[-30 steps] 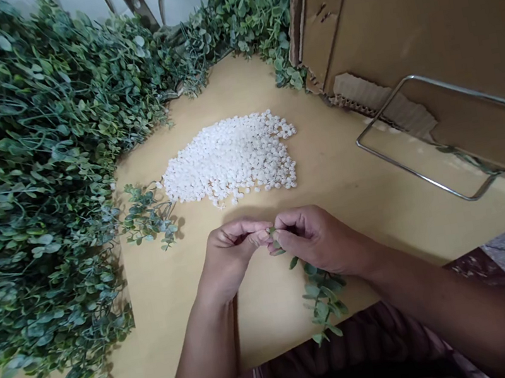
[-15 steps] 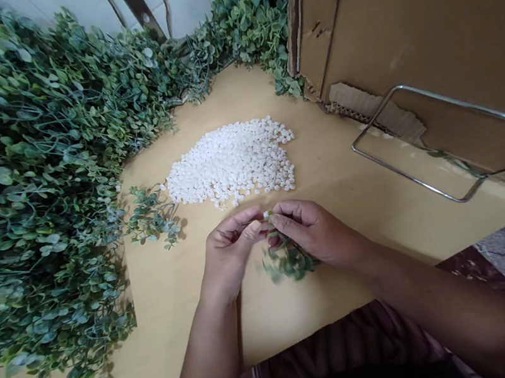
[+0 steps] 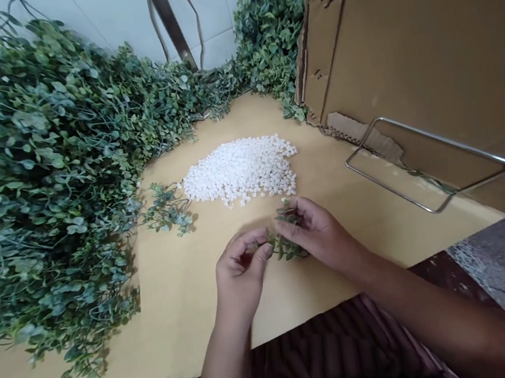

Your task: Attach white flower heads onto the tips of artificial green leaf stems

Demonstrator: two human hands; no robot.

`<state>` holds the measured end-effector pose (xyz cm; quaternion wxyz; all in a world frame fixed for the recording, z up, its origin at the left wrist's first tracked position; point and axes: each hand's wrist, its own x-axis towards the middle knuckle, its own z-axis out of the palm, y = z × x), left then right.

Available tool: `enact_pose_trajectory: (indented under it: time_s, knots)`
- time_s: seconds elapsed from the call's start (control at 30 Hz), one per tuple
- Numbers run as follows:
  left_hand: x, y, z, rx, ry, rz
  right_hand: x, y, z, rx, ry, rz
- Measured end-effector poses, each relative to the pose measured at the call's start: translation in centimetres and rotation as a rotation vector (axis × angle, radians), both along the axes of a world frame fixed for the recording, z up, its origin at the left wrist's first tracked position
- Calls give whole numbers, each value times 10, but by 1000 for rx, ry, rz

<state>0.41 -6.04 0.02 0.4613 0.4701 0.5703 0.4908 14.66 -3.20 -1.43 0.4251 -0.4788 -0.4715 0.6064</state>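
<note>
My right hand is closed around a small green artificial leaf sprig, whose stem end pokes up with a small white cap at its tip. Beside it, my left hand curls its fingers against the sprig's left side, pinching at the leaves. Both hands hover just above the tan tabletop. A heap of small white plastic pieces lies just beyond the hands.
A big mass of artificial green foliage fills the left and back. One loose sprig lies left of the white heap. A cardboard box stands at right with a metal wire frame before it.
The sprig, hanging down from my fingers a second ago, has been gathered up into my right hand. The hands have parted slightly, and the view has tilted upward.
</note>
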Motion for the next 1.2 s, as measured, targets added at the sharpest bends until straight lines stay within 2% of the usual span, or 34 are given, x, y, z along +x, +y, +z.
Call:
enact_pose_trajectory:
  time_s: [0.1,0.23,0.27,0.33,0.4,0.47,0.7,0.87,1.0,1.1,1.2]
  knots:
    - [0,0,0,-11,-41,30,5,-15,0,103,-177,-18]
    - [6,-3,1,8,-49,34,14,-31,7,491,-594,-205]
    - [8,-3,2,9,-58,23,16,-34,9,600,-690,-205]
    - [12,-5,4,4,-84,-4,17,-38,13,771,-820,-114]
    - [16,-6,6,0,-107,-28,17,-40,13,851,-851,3]
    - [17,-7,10,-11,-125,-41,16,-41,11,848,-831,40]
    - [17,0,21,-42,-134,-84,24,-35,9,789,-731,-38]
    - [20,5,20,0,-94,-162,25,-35,8,759,-618,-1]
    - [21,5,20,-13,-61,-154,24,-33,4,766,-606,51]
    - [12,10,19,19,24,-158,25,-30,4,760,-641,59]
    - [-6,25,15,106,234,-133,25,-26,5,738,-635,61]
